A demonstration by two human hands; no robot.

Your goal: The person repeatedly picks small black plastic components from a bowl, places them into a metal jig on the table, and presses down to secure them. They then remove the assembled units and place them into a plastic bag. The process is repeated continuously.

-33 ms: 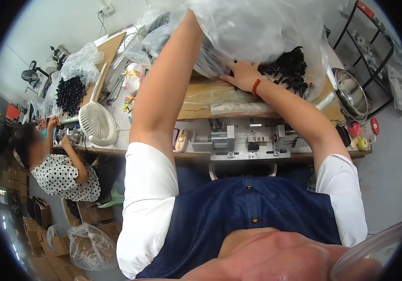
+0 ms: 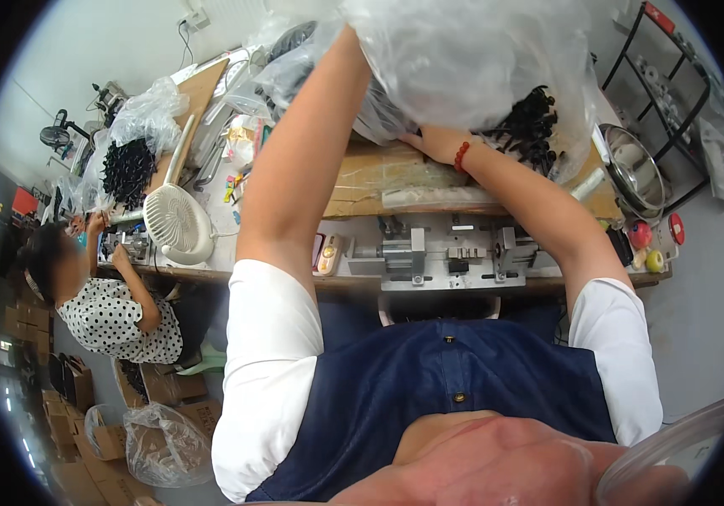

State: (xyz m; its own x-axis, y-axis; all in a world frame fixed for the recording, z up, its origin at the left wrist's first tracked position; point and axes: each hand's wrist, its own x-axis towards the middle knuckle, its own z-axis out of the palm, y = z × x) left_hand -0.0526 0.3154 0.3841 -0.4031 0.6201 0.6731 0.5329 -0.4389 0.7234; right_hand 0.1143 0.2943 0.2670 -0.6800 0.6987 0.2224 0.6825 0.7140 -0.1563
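Observation:
A large clear plastic bag [image 2: 472, 63] is raised at the top of the view. My left forearm [image 2: 320, 118] reaches up to it, and the bag hides my left hand and its fingers. Under the bag's lower edge lies my right hand [image 2: 442, 143], a red bead bracelet at its wrist, above the cardboard. Its thumb stretches out to the left; the bag covers the other fingers. Beside this hand, to the right, is a pile of small black parts [image 2: 531, 131], partly behind the clear plastic.
A metal fixture [image 2: 438, 253] sits at the table's front edge, before a taped cardboard sheet [image 2: 358, 181]. Left are a white fan [image 2: 178, 223] and a seated person [image 2: 117, 312] at work. A round metal pan [image 2: 632, 169] and black rack [image 2: 661, 93] stand right.
The plastic bag has come lower and spread over the fingers of my right hand, which showed before. That hand has sunk slightly. My left forearm has shifted a little to the right.

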